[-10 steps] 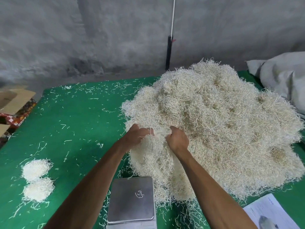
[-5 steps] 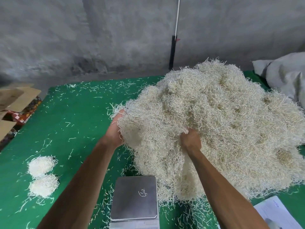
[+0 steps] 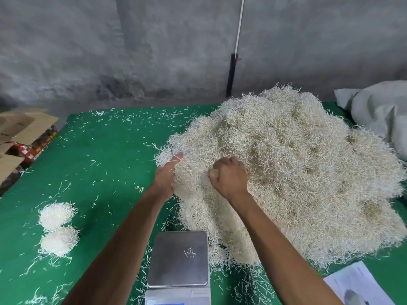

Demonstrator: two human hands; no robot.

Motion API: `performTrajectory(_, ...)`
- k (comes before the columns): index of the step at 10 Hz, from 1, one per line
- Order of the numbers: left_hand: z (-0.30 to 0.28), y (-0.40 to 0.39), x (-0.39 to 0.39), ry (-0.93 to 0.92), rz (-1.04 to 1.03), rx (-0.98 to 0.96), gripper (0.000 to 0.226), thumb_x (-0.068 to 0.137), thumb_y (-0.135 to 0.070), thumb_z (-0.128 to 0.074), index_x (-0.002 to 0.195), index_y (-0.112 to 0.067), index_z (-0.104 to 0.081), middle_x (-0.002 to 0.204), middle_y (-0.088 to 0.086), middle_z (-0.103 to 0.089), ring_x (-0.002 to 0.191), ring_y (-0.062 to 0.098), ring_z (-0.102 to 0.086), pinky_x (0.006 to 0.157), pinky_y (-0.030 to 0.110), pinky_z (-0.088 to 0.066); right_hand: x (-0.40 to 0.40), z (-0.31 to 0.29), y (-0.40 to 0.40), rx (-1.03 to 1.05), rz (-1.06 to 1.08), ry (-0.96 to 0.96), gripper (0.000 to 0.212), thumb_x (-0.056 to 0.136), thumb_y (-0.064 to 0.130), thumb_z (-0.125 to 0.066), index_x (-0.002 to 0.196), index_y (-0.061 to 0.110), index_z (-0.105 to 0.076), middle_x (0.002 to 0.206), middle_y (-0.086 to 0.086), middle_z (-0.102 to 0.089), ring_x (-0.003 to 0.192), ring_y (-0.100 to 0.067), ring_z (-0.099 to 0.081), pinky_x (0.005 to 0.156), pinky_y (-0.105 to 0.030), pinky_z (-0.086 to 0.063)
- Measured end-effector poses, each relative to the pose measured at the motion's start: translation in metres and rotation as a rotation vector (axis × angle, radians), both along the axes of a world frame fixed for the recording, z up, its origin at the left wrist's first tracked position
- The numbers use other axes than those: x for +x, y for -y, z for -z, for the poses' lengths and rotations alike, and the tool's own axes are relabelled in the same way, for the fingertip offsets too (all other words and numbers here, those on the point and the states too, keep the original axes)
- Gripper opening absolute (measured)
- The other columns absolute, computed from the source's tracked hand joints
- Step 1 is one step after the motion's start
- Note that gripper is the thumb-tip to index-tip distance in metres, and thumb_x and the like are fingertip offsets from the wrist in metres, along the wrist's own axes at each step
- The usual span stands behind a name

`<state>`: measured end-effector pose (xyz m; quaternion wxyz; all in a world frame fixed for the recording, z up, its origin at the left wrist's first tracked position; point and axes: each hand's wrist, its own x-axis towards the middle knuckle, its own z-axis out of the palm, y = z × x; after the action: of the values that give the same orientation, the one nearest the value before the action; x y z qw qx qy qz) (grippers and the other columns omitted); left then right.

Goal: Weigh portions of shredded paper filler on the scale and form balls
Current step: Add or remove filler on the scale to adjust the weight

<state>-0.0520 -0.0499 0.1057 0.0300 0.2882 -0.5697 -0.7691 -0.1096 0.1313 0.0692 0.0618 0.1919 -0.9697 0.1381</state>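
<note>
Shredded paper filler [image 3: 297,172] lies in a big cream heap on the right half of the green counter [image 3: 105,150], its near edge spilling just beside the scale [image 3: 179,260]. The left hand [image 3: 166,175] is pushed into the heap's left edge, thumb showing on top, its fingers buried in the strands so their grip cannot be told. The right hand [image 3: 230,175] sits on the heap close by, fingers [image 3: 217,170] curled into a fist around a tuft of filler. Only a few stray strands lie on the scale's steel platform. Two formed balls [image 3: 58,227] rest touching each other near the counter's left edge, well apart from the heap. A printed sheet [image 3: 356,285] lies at lower right.
</note>
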Motion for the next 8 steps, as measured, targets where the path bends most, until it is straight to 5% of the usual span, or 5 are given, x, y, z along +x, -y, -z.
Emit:
performTrajectory(2,0.012,0.015,0.043,0.085,0.087,-0.033,0.083,0.098,-0.001,-0.053,0.139,-0.070,-0.029,0.161,-0.003,-0.025,0.146,0.032,-0.030,0.114,0.047,-0.033,0.029,-0.017,0.002,0.138,0.216,0.180,0.038,0.103,0.026,-0.054,0.137,0.010,-0.054,0.137,-0.014,-0.058,0.128,-0.039,-0.057,0.106,-0.053,-0.048)
performTrajectory(4,0.018,0.011,0.076,0.064,0.148,0.163,0.107,0.075,-0.094,-0.038,0.159,-0.034,-0.012,0.167,0.005,-0.008,0.153,0.029,-0.011,0.122,0.060,-0.008,0.060,-0.008,-0.004,0.194,0.182,0.233,0.045,0.107,0.037,-0.047,0.143,0.012,-0.053,0.152,-0.016,-0.050,0.138,-0.040,-0.049,0.108,-0.053,-0.044)
performTrajectory(6,0.034,-0.002,0.103,0.182,0.039,0.208,0.035,0.106,-0.038,-0.036,0.120,-0.017,-0.060,0.112,0.013,-0.063,0.096,0.027,-0.064,0.082,0.043,-0.053,0.126,0.023,0.017,-0.662,-0.145,1.030,0.106,0.081,0.087,-0.057,0.162,0.027,-0.026,0.166,-0.003,-0.032,0.143,-0.030,-0.045,0.114,-0.055,-0.044)
performTrajectory(7,0.041,0.000,0.123,0.220,0.099,0.165,0.036,0.106,-0.022,-0.045,0.138,-0.009,-0.051,0.115,0.007,-0.062,0.079,0.022,-0.060,0.061,0.026,-0.053,0.141,0.047,0.023,-0.751,-0.009,0.991,0.102,0.085,0.069,-0.071,0.161,0.018,-0.026,0.146,-0.009,-0.051,0.116,-0.022,-0.059,0.090,-0.033,-0.053)
performTrajectory(8,0.056,0.013,0.149,0.228,0.213,0.105,0.058,0.097,0.002,-0.056,0.151,-0.006,-0.037,0.148,0.015,-0.048,0.108,0.027,-0.060,0.066,0.006,-0.050,0.145,0.063,0.022,-0.865,0.091,0.978,0.033,0.102,0.018,-0.064,0.133,0.013,-0.053,0.091,-0.004,-0.058,0.065,-0.010,-0.050,0.052,-0.020,-0.041)
